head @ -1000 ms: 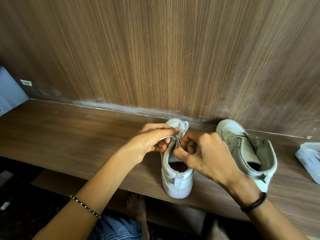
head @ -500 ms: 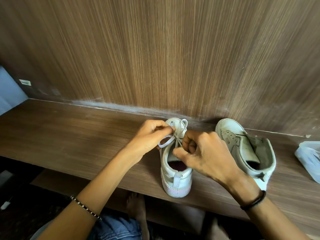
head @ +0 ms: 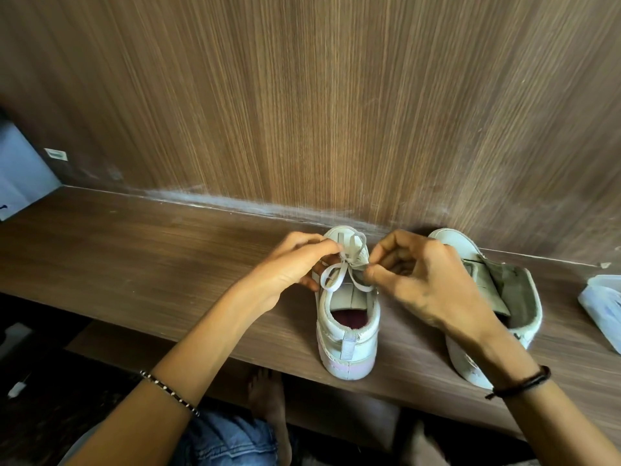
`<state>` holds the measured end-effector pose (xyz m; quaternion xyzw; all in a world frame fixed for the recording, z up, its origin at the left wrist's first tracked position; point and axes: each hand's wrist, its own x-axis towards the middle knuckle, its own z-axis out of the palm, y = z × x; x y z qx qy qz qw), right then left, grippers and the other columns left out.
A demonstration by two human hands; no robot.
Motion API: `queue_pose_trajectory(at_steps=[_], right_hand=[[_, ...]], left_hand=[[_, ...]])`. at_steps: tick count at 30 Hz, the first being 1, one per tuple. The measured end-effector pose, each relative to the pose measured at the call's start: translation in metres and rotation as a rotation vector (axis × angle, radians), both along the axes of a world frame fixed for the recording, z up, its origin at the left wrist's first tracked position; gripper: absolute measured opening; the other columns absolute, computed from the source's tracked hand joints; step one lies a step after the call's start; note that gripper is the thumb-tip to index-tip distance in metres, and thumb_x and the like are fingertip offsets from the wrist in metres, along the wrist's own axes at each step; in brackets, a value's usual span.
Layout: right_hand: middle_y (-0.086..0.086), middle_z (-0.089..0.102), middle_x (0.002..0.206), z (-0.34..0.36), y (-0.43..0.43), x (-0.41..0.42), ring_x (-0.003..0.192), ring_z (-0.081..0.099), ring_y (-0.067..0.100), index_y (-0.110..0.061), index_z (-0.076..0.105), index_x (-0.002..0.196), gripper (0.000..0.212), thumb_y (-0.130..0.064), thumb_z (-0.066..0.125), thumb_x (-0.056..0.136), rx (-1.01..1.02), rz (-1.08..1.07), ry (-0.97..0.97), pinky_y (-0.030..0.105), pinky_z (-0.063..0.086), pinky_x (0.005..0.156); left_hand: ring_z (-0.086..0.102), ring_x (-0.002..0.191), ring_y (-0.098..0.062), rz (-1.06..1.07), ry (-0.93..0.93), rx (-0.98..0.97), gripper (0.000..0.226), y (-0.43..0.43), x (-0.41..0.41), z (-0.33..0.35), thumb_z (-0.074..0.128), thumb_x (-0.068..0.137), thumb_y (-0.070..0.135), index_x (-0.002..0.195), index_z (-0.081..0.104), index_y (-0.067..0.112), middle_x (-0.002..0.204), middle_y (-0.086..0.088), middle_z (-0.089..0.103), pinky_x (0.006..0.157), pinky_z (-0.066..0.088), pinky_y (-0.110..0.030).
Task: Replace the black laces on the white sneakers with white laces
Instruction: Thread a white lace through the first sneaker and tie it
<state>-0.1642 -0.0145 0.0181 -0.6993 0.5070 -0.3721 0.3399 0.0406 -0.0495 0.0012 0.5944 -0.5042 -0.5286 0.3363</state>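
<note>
two white sneakers sit on a wooden ledge (head: pixel 134 250) against a panelled wall, and only one looks finished. the near sneaker (head: pixel 349 344) stands heel toward the camera between the hands, and a white lace (head: pixel 347 261) is threaded up its front and gathered into a bow over the tongue. the left hand (head: pixel 292 264) has its fingertips drawn together, pinching one loop of that bow. the right hand (head: pixel 420 280) is curled, with thumb and forefinger clamped on the other side, right at the knot. the loops look slack and uneven, so i judge the bow is being drawn tight rather than already set. the second sneaker (head: pixel 450 240) lies just to the right, partly behind the right wrist, with its tongue flopped back and no lace of either colour showing in its eyelets, though the hand hides part of it. no black lace shows anywhere in view. by my reckoning that puts the job a little past halfway: the black laces appear to be off both shoes and one shoe is nearly done, needing only its knot snugged, while the other wants a full lacing. a pale plastic packet (head: pixel 601 304) lies at the ledge's right edge, and i cannot tell what it holds.
</note>
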Motion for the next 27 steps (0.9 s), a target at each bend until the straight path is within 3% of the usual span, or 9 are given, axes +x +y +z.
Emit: queue_pose_trajectory(at_steps=[4, 9, 12, 17, 20, 23, 27], right_hand=[[-0.003, 0.075, 0.079, -0.008, -0.008, -0.006, 0.075, 0.071, 0.012, -0.022, 0.075, 0.090, 0.008, -0.021, 0.081, 0.086, 0.058, 0.044, -0.030, 0.020, 0.051, 0.069], [-0.009, 0.076, 0.080, -0.006, -0.005, -0.007, 0.078, 0.072, 0.009, -0.025, 0.078, 0.086, 0.012, -0.037, 0.077, 0.088, -0.011, 0.061, 0.040, 0.023, 0.056, 0.074], [-0.009, 0.073, 0.074, -0.004, -0.003, -0.009, 0.068, 0.067, 0.009, -0.024, 0.074, 0.084, 0.020, -0.042, 0.071, 0.091, -0.083, 0.060, 0.106, 0.023, 0.053, 0.066], [-0.008, 0.059, 0.060, -0.007, 0.001, -0.009, 0.052, 0.042, 0.002, -0.020, 0.068, 0.082, 0.024, -0.039, 0.067, 0.096, -0.111, 0.125, 0.205, 0.017, 0.038, 0.053], [-0.015, 0.055, 0.057, -0.007, 0.002, -0.009, 0.052, 0.040, 0.000, -0.019, 0.070, 0.081, 0.021, -0.033, 0.068, 0.096, -0.040, 0.151, 0.147, 0.012, 0.036, 0.055], [-0.009, 0.056, 0.061, -0.009, 0.002, -0.008, 0.056, 0.040, 0.000, -0.018, 0.070, 0.081, 0.020, -0.032, 0.068, 0.096, 0.052, 0.222, 0.040, 0.014, 0.036, 0.057], [0.007, 0.057, 0.065, -0.010, 0.003, -0.008, 0.059, 0.043, 0.010, -0.018, 0.072, 0.082, 0.018, -0.029, 0.068, 0.096, 0.125, 0.268, -0.058, 0.018, 0.038, 0.058]], left_hand=[[0.071, 0.082, -0.008, 0.061, 0.045, 0.048, 0.052, 0.003, -0.004, 0.001, 0.084, 0.076, 0.049, 0.115, 0.068, 0.020, 0.097, 0.004, 0.074, 0.061, 0.054, -0.026], [0.069, 0.082, -0.007, -0.083, 0.006, -0.005, 0.027, 0.002, -0.005, 0.001, 0.073, 0.090, 0.044, 0.102, 0.079, 0.020, 0.090, 0.001, 0.076, 0.062, 0.053, -0.022], [0.067, 0.081, -0.007, -0.061, -0.018, -0.032, 0.022, 0.000, -0.003, -0.003, 0.071, 0.093, 0.040, 0.100, 0.078, 0.021, 0.088, 0.003, 0.076, 0.064, 0.053, -0.022], [0.059, 0.058, 0.003, 0.020, -0.057, -0.122, 0.017, -0.004, -0.008, -0.006, 0.070, 0.095, 0.024, 0.094, 0.075, 0.008, 0.070, 0.006, 0.067, 0.051, 0.045, -0.012], [0.058, 0.062, 0.000, 0.056, -0.105, -0.168, 0.016, -0.005, -0.012, -0.008, 0.071, 0.095, 0.021, 0.084, 0.073, 0.009, 0.076, -0.002, 0.068, 0.058, 0.046, -0.011], [0.060, 0.071, -0.011, 0.097, -0.126, -0.190, 0.019, -0.008, -0.013, -0.015, 0.074, 0.093, 0.023, 0.074, 0.072, 0.017, 0.077, -0.006, 0.069, 0.069, 0.047, -0.026], [0.058, 0.066, -0.008, 0.147, -0.177, -0.234, 0.023, -0.008, -0.016, -0.017, 0.074, 0.092, 0.023, 0.070, 0.069, 0.019, 0.067, 0.003, 0.067, 0.062, 0.044, -0.022]])
